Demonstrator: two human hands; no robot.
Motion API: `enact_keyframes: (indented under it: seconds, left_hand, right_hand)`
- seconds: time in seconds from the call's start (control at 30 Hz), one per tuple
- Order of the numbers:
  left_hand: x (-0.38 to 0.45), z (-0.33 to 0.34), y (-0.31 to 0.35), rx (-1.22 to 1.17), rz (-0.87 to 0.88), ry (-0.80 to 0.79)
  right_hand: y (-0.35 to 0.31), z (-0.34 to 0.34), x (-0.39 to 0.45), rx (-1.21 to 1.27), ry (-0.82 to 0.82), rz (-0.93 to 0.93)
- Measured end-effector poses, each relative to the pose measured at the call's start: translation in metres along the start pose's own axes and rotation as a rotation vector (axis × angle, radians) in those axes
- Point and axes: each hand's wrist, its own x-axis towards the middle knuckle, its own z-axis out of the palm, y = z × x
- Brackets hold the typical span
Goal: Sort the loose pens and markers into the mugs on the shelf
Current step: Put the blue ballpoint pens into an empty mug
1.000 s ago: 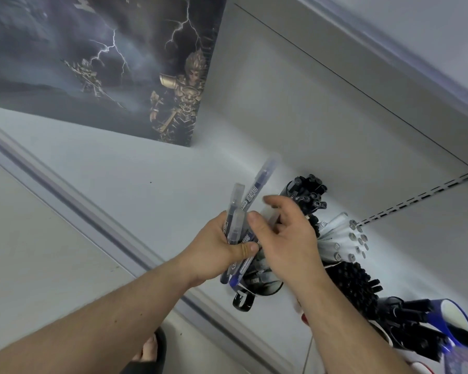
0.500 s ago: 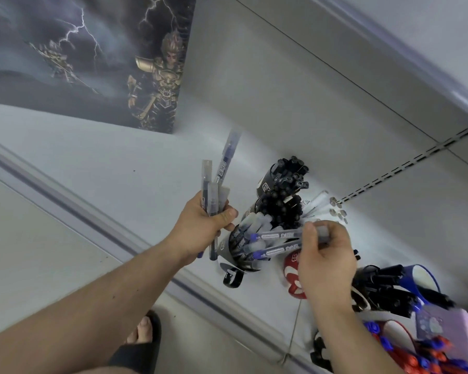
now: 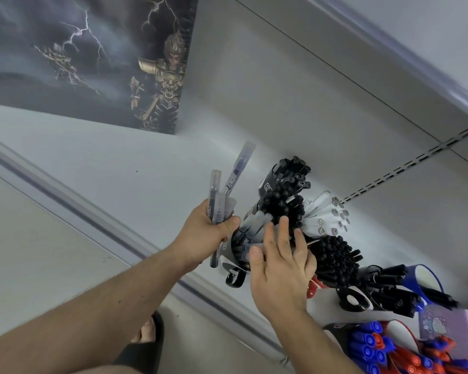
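Observation:
My left hand (image 3: 208,233) grips a small bunch of clear-capped gel pens (image 3: 229,188), their caps pointing up and away over the white shelf (image 3: 125,168). My right hand (image 3: 280,261) hovers with spread, straight fingers over a white mug with a black handle (image 3: 234,273) that holds frosted-cap pens (image 3: 256,224). The right hand holds nothing. Behind it stand mugs packed with black pens (image 3: 287,193) and white markers (image 3: 326,214). Another cluster of black pens (image 3: 335,259) sits to the right.
A blue mug (image 3: 427,279) with black markers and a mug of red and blue pens (image 3: 384,349) stand at the lower right beside a lilac box (image 3: 449,327). A dark poster (image 3: 92,55) leans at the shelf's back left. My sandalled foot (image 3: 146,336) shows below.
My right hand has let go of the two pens it held over the handled mug and now spreads open above it. My left hand keeps its bunch.

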Motion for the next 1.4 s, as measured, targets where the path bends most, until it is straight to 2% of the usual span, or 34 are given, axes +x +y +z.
enact_keyframes:
  seconds: [0.13,0.23,0.3,0.4,0.47,0.5,0.63,0.77,0.93,1.03,1.2,1.3,1.4]
  left_hand:
    - [0.0,-0.001,-0.001,0.008,0.006,-0.011]
    - [0.0,-0.001,-0.001,0.021,0.027,-0.037]
    - [0.002,-0.001,-0.002,0.044,0.046,-0.055]
    - [0.007,-0.004,-0.012,0.088,0.051,-0.098]
    - [0.007,-0.004,-0.019,0.14,0.046,-0.135]
    - [0.005,-0.004,-0.021,0.177,0.051,-0.16]
    - [0.002,0.0,-0.02,0.308,0.134,-0.231]
    - [0.005,-0.008,-0.024,0.441,0.237,-0.124]
    - [0.005,-0.011,-0.033,0.685,0.432,-0.094]
    - [0.005,-0.011,-0.028,0.776,0.417,-0.076]
    - [0.002,-0.008,-0.02,0.965,0.434,-0.179]
    - [0.005,-0.008,-0.018,0.947,0.438,-0.185]
    - [0.005,-0.011,-0.018,0.965,0.53,-0.153]
  right_hand:
    - [0.003,-0.013,0.004,0.064,-0.27,-0.051]
    - [-0.002,-0.018,0.007,0.047,-0.372,-0.099]
    - [-0.008,-0.031,0.015,0.148,-0.274,-0.065]
    - [-0.02,-0.061,0.032,0.572,0.088,0.047]
    - [-0.027,-0.081,0.048,0.825,0.154,0.099]
    - [-0.03,-0.09,0.054,0.858,0.145,0.09]
    - [-0.035,-0.099,0.063,0.85,0.06,-0.022]
    - [-0.031,-0.086,0.06,0.79,-0.029,0.056]
    - [-0.03,-0.074,0.056,0.657,-0.184,0.06]
    - [-0.029,-0.072,0.056,0.632,-0.228,0.058]
    - [-0.03,-0.068,0.054,0.617,-0.398,0.099]
    - [-0.034,-0.065,0.047,0.701,-0.407,0.154]
    - [-0.037,-0.066,0.044,0.901,-0.443,0.264]
